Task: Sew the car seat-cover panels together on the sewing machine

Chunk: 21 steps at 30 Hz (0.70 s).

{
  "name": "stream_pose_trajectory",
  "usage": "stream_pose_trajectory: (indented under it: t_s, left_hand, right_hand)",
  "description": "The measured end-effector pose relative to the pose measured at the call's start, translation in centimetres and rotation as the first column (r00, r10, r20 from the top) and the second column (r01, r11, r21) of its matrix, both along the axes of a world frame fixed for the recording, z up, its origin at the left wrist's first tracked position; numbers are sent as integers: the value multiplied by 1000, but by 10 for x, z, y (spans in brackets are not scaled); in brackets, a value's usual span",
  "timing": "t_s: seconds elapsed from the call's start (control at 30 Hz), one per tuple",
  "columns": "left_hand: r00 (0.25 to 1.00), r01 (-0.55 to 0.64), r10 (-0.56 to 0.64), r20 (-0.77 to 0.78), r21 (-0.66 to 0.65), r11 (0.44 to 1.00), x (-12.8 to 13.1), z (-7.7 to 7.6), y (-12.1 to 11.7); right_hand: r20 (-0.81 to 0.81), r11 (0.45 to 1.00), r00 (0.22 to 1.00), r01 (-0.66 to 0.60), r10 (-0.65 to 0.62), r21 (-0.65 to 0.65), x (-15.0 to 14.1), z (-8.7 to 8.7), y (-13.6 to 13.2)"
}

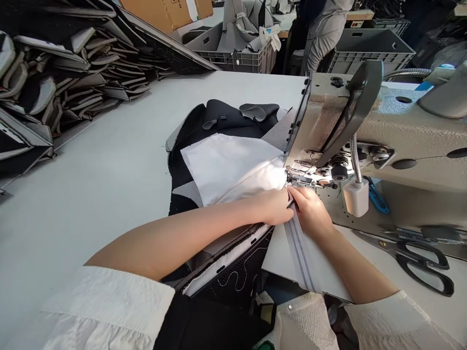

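Note:
A large sewn piece of black fabric (188, 127), with a white fabric panel (233, 163) on top, lies under the sewing machine (335, 116). My left hand (278, 208) is closed on the piece's edge just in front of the lit needle area. Right beside it, my right hand (313, 210) pinches a pale zipper tape (299, 250) close to the presser foot. From my fingers the tape runs down over the table's front edge. My fingertips partly hide the join between tape and fabric.
Black-handled scissors (425, 262) lie at right, and a blue cutter (378, 197) rests by the machine. Stacked fabric pieces (87, 68) fill the left. Grey crates (372, 51) and a person's legs (324, 36) are behind the white table (120, 150).

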<state>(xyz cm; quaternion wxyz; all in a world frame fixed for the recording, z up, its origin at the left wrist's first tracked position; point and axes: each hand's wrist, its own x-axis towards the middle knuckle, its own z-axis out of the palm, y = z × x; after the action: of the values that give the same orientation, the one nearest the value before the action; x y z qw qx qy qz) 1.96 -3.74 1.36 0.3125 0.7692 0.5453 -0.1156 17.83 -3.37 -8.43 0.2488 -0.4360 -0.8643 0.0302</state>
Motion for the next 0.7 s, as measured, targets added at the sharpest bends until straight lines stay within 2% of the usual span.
stream_pose_trajectory:
  t_s: [0.23, 0.33, 0.4, 0.47, 0.6, 0.67, 0.7]
  left_hand:
    - [998, -33, 27, 61, 97, 995, 9, 0, 9]
    - [999, -6, 3, 50, 68, 998, 2, 5, 8]
    - [997, 75, -75, -4, -5, 997, -7, 16, 5]
    - [980, 169, -175, -94, -75, 983, -16, 32, 1]
    - [878, 287, -284, -386, -50, 957, -11, 67, 0]
    - [829, 323, -323, -456, -81, 943, -1, 72, 2]
    - [833, 308, -335, -441, -135, 942, 3, 71, 2]
  right_hand:
    - [-51, 998, 997, 56, -57, -16, 4, -1, 9]
    - [-118, 998, 991, 55, -58, -28, 6, -2, 11]
    - [-171, 999, 984, 39, -43, -31, 7, -4, 12]
    - [-204, 999, 978, 29, -34, -28, 7, -5, 12]
    - [-189, 998, 980, 59, -59, -4, 6, -5, 9]
    - [-121, 998, 991, 52, -49, 19, 5, -2, 5]
    - [-71, 999, 997, 36, -34, 26, 5, -1, 3]
